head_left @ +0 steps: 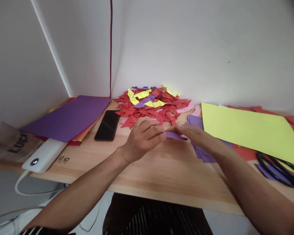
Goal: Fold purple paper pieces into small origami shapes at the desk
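My left hand [142, 137] and my right hand [194, 135] meet over the middle of the wooden desk [147, 169]. Both pinch a small purple paper piece [175, 135] between their fingertips. The left fingers curl round its left end. The right fingers lie nearly flat along its right end. Just behind them lies a heap of folded paper pieces [153, 106], mostly red with some yellow and purple. A stack of small purple squares [203, 151] sits partly under my right wrist.
A black phone [107, 125] lies left of the heap. Purple sheets [68, 117] lie at the far left over red and orange ones. A white power bank [42, 155] has a cable. A large yellow sheet [247, 130] and black scissors [279, 168] are at the right.
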Motion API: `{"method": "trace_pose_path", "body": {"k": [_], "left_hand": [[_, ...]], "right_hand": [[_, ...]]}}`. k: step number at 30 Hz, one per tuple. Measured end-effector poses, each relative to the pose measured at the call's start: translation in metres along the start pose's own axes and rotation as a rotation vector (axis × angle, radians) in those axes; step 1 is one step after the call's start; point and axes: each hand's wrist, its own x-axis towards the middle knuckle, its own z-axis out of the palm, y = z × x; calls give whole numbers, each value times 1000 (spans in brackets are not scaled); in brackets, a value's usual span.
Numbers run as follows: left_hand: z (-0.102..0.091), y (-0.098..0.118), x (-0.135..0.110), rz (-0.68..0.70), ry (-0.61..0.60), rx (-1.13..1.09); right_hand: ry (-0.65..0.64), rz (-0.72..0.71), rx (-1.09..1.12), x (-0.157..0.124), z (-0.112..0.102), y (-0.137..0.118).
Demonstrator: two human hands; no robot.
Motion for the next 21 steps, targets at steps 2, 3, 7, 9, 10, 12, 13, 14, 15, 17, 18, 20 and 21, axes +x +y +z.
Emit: {"method": "trace_pose_path", "body": {"k": [2,3,7,9,10,12,13,14,15,17,18,20,21], "left_hand": [[-1,4,1,72,-2,25],[-1,6,1,90,-16,29],[-1,13,8,-60,-107,-67],[0,12,13,-280,-187,-164],[1,11,16,-410,-240,-214],[4,5,19,-589,-383,-364],[6,1,20,-639,-451,-456],[9,-2,19,-669,-486,-516],[11,-4,19,-697,-505,-557],[16,-4,16,-752,-501,-585],[18,-3,14,-783,-487,-579],[20,2,11,-834,-459,-553],[20,5,11,-850,-446,-545]], "right_hand": [[-60,6,-43,2,1,2],[-76,3,-47,4,1,5],[-59,-46,-26,10,4,15],[-3,-101,-83,11,6,16],[29,-131,-117,11,7,16],[76,-173,-176,10,11,14],[92,-183,-202,9,13,13],[103,-189,-230,9,14,13],[109,-191,-262,9,16,12],[107,-193,-328,9,20,10],[98,-189,-351,9,21,10],[75,-165,-362,9,23,8],[63,-146,-348,9,23,7]]}}
